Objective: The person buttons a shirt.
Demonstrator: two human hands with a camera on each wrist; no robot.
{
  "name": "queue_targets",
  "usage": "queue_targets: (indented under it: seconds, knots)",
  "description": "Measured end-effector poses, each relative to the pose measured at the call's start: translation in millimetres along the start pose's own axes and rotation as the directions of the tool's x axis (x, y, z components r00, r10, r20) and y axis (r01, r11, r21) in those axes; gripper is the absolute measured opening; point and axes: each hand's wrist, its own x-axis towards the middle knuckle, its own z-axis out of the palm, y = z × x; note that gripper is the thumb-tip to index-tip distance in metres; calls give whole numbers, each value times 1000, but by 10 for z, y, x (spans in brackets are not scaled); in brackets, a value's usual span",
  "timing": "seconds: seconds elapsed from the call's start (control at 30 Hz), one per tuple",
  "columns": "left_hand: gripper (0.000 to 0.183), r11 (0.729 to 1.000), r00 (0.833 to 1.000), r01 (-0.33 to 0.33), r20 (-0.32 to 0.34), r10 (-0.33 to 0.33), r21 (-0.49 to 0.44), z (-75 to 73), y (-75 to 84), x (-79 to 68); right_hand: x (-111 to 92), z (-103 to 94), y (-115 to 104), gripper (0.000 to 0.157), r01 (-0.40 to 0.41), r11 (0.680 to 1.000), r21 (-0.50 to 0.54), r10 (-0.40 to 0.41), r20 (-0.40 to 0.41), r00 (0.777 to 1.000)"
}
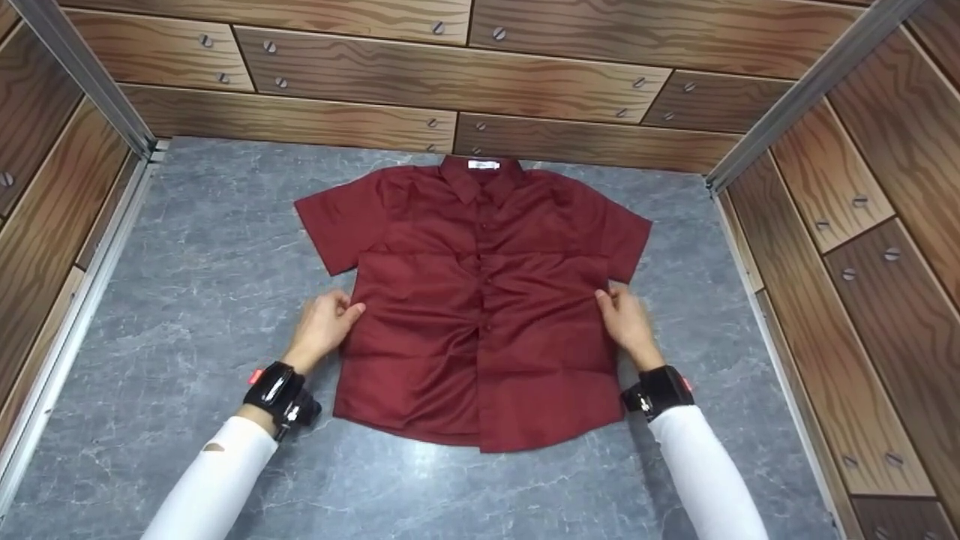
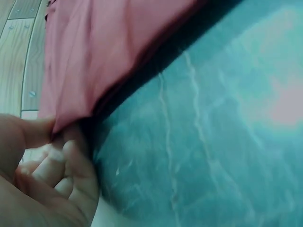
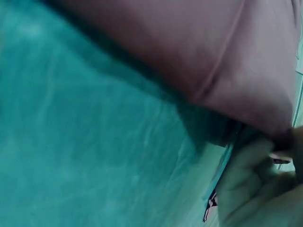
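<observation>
A dark red short-sleeved shirt (image 1: 420,300) lies spread front side up, its collar (image 1: 484,176) toward the back wall and its hem toward me. At its left side edge, below the sleeve, my left hand (image 1: 324,322) pinches the cloth between thumb and curled fingers. The left wrist view shows the shirt's edge (image 2: 85,85) lifted in that pinch. On the opposite side edge my right hand (image 1: 628,319) pinches the cloth at about the same height. In the right wrist view the cloth (image 3: 227,71) rises to the fingers, which are partly dark and cut off by the frame.
The shirt lies on a grey marbled table (image 1: 187,247). Wood-patterned panels (image 1: 375,64) stand behind it and on both sides, with metal posts (image 1: 810,90) at the corners. Black wrist cameras (image 1: 279,394) are strapped on both wrists.
</observation>
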Motion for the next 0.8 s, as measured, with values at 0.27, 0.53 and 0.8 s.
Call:
queue_targets:
  seconds: [0.27, 0.53, 0.8]
  knots:
    - [55, 998, 984, -50, 175, 44, 34, -79, 32, -111, -27, -59, 28, 24, 42, 998, 42, -46, 106, 993]
    - [59, 1000, 969, -2, 247, -4, 26, -138, 71, -87, -19, -187, 5, 38, -24, 998, 56, 12, 220, 975]
    - [49, 970, 992, 126, 21, -124, -207, -96, 117, 367, 172, -130, -113, 46, -71, 973, 222, 67, 29, 997]
